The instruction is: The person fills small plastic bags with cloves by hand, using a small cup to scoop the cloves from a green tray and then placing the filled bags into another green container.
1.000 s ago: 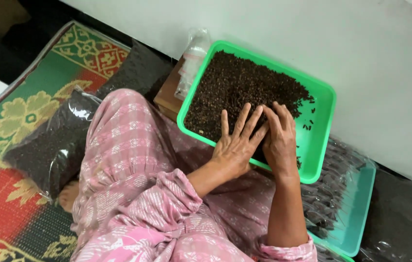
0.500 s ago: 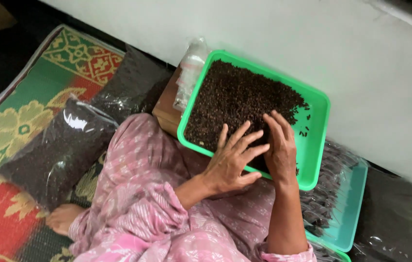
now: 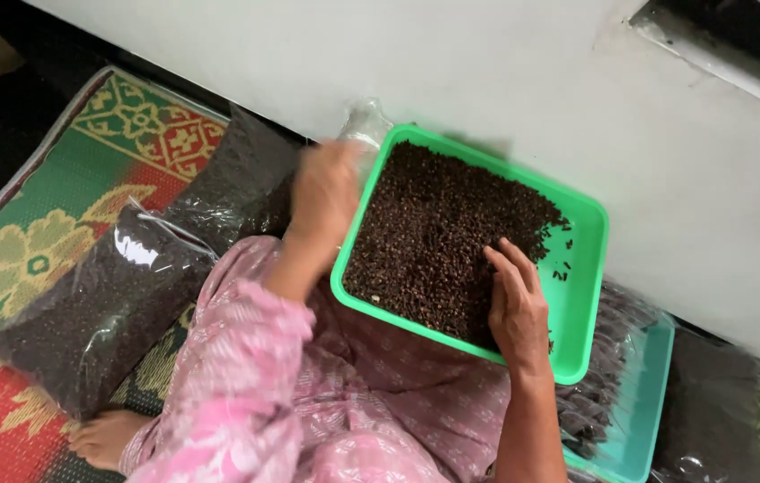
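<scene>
Right hand (image 3: 516, 309) being rested flat, fingers together, on dark seeds (image 3: 438, 237) in green tray (image 3: 587, 295); left hand (image 3: 325, 192) blurred beside tray, grip untellable.

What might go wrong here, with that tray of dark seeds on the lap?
The green tray sits tilted on the lap, so it may tip and spill seeds. The left hand reaching toward the clear bags might knock that edge. Only the right hand rests in the tray.
</scene>
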